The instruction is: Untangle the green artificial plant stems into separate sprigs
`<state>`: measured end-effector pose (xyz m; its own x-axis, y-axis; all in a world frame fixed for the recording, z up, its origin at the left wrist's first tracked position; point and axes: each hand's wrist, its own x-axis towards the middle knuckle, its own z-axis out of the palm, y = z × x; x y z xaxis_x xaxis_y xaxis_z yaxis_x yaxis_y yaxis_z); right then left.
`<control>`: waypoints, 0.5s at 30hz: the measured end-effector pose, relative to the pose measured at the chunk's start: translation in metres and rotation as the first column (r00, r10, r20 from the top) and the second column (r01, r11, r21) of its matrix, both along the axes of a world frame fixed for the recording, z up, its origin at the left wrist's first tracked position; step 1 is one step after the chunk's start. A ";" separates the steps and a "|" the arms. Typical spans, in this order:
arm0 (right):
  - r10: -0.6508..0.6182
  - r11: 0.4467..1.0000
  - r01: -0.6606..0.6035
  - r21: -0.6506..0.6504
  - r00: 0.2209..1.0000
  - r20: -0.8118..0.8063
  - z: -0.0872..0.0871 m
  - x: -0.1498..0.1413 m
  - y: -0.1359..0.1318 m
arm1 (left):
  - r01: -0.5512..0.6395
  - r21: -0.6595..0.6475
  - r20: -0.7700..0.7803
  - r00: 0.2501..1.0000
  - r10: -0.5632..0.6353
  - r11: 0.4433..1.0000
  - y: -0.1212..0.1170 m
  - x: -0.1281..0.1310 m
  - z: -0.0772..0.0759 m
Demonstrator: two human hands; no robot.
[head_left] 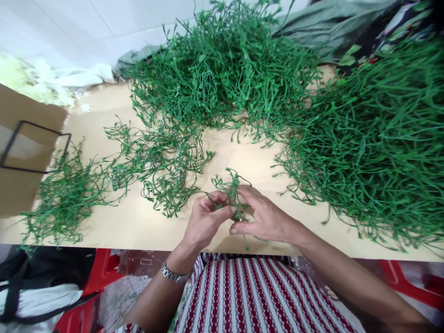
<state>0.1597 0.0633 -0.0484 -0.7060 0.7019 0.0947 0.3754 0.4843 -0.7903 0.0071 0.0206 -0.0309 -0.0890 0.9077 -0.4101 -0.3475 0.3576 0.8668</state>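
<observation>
A small green branched sprig [236, 178], thin-stemmed with little knobbed tips, is held up between my hands near the table's front edge. My left hand [208, 217] pinches it between thumb and fingers. From the other side, my right hand [267, 215] curls around the same sprig, its thumb and forefinger a little apart with stems between them. The fingers partly cover the lower stems. Just left of my hands lies a loose spread of similar green sprigs [169, 162], tangled together on the tabletop [225, 155].
Large heaps of green sprigs fill the back [225, 69] and the right side [381, 152]. A smaller pile [69, 194] lies at left beside a cardboard box [24, 185] with a black wire frame [38, 125]. Red stools [100, 268] stand below the table edge.
</observation>
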 end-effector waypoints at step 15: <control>-0.033 0.990 0.032 -0.134 0.999 -0.003 -0.007 -0.007 -0.011 | 0.053 -0.001 -0.146 0.988 -0.053 0.999 0.004 0.005 0.004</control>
